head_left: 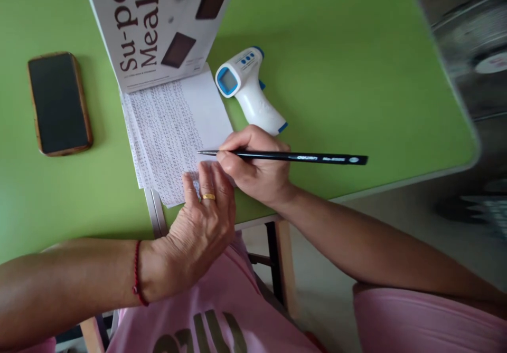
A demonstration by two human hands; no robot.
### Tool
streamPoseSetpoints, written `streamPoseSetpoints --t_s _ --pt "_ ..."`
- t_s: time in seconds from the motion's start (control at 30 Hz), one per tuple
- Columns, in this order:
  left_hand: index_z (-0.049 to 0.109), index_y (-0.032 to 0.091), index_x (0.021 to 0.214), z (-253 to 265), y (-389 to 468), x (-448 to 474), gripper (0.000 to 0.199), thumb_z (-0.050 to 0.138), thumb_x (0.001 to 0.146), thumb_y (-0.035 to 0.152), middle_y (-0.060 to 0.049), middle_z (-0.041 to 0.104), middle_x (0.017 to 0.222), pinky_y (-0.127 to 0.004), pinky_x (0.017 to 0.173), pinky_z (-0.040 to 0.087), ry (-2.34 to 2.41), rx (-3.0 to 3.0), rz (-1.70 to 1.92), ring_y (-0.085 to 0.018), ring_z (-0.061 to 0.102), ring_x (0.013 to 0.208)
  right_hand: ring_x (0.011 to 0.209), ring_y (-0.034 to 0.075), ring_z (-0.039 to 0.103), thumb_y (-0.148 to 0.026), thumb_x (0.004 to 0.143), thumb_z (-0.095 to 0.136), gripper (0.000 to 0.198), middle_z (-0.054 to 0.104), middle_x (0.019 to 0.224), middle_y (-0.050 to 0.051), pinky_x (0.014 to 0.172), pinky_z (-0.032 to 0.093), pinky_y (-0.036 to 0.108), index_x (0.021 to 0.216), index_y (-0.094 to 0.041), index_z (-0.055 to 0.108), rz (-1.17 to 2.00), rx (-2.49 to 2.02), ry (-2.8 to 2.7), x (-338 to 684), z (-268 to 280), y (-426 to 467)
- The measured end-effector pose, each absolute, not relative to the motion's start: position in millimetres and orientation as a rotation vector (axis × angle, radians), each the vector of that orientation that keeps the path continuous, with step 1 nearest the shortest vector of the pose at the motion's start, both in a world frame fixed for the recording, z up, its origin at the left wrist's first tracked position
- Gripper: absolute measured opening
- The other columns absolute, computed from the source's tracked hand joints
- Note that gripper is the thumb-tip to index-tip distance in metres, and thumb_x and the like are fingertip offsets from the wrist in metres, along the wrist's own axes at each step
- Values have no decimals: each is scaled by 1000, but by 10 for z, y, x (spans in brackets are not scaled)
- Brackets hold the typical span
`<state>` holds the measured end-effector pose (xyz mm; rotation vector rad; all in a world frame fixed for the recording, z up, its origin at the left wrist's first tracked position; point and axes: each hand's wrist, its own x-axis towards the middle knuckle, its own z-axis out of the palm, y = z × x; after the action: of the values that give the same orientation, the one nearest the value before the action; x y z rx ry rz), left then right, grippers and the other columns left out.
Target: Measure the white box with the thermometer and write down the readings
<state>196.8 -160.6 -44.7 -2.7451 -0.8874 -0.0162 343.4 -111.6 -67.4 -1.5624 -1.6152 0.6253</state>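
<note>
Head view gives us a green table (356, 78) filling most of the frame, cut off at the top and left edges, with its rounded corner at the right. Bottom centre, a pink shirt (214, 311) carries dark lettering cropped beyond our reading. Pale floor (332, 253) shows at the lower right; the clutter (471, 41) at the upper right is too dim and blurred for us to name. At the upper left, a white box (146, 41) marked "Meal" runs out of frame and hides the upper part of the written sheets (170, 131) left of centre, whose tiny script we cannot read. Our left hand (198, 226) lies with fingers extended over the top sheet's lower part, covering some lines. Our right hand (261, 171), at centre, is closed in a pinch. Far left lies a dark-screened phone (59, 102); above centre, a white-and-blue thermometer (249, 89). The right hand's pinch holds a slim black pen (309, 156), its tip over the top sheet; we cannot tell whether it touches. A gold ring (208, 197) circles one left finger.
</note>
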Motion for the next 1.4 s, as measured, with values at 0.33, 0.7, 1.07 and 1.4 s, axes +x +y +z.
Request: streamPoseSetpoints --t_s 0.33,0.7,1.07,1.4 --pt "60 2 132 -414 -1612 1977 50 31 92 11 -22 62 133 -45 96 58 -878 -2696 73 -34 61 122 49 11 55 -26 81 59 14 59 57 -5 49 47 26 68 -25 54 440 -1270 -1754 3470 -787 -1085" --pt "57 1 135 -412 -1614 1980 52 30 91 9 -23 61 134 -45 95 58 -847 -2675 95 -35 61 123 47 9 53 -21 81 59 14 59 56 -6 45 45 22 69 -24 53 394 -1173 -1796 3492 -794 -1067" --pt "56 0 135 -419 -1616 1972 54 30 89 8 -23 62 133 -46 96 58 -851 -2668 81 -34 61 123 50 10 53 -17 79 58 13 57 57 -6 48 45 23 71 -23 52 411 -1176 -1791 3490 -798 -1068" --pt "58 1 134 -399 -1608 1967 55 29 88 6 -21 64 130 -44 97 58 -854 -2647 79 -33 61 123 49 9 51 -17 80 59 14 55 56 -6 48 43 23 70 -23 51 424 -1169 -1769 3489 -793 -1069"
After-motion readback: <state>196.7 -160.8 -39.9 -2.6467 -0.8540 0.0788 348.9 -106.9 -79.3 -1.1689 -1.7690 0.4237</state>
